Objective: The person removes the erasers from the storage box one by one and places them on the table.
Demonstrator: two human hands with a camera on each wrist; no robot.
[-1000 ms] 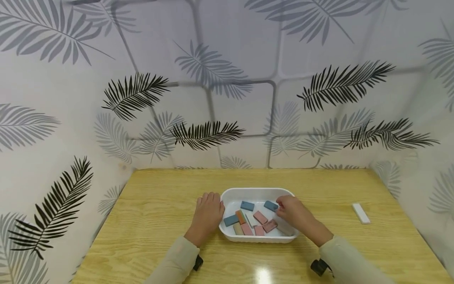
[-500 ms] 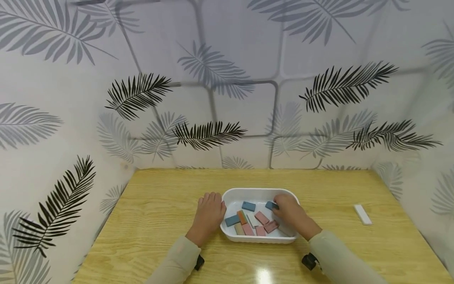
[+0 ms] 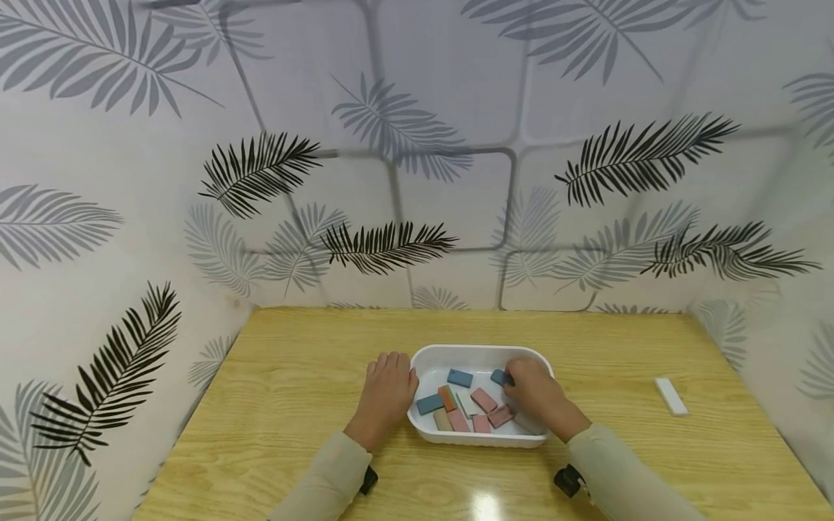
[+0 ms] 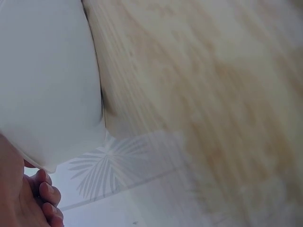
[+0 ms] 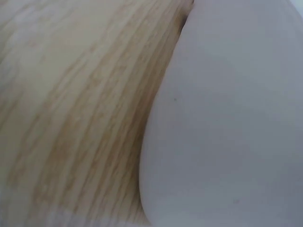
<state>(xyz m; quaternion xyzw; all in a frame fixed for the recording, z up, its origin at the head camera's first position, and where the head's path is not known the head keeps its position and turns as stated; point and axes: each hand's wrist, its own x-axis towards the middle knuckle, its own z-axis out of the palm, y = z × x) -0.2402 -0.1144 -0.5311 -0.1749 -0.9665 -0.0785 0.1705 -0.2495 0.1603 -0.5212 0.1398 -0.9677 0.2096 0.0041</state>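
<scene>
A white oblong plastic tub [image 3: 478, 438] sits on the table, with several small rectangular blocks inside. My left hand [image 3: 386, 394] grips the tub's left rim; in the left wrist view, curled fingers [image 4: 47, 194] show beside the rim corner. Reaching in over the right end, my right hand [image 3: 537, 394] pinches a blue block [image 3: 498, 377], whose right end is covered by the fingers. Nearby in the tub lie another blue block [image 3: 460, 378], a pink block [image 3: 483, 399] and a dark pink block [image 3: 501, 416]. The right wrist view shows only tub wall and table, not the hand.
In the tub's left half lie a third blue block [image 3: 429, 404], an orange-and-green block [image 3: 447, 398], a white block [image 3: 466, 404] and a tan block [image 3: 442, 420]. A long white block [image 3: 671, 396] lies on the wooden table [image 3: 293, 362] at right. Leaf-patterned walls [image 3: 449, 202] enclose the table.
My right hand has moved slightly left and further over the blue block, covering more of it. The left hand has stayed at the rim. The whole view has shifted slightly.
</scene>
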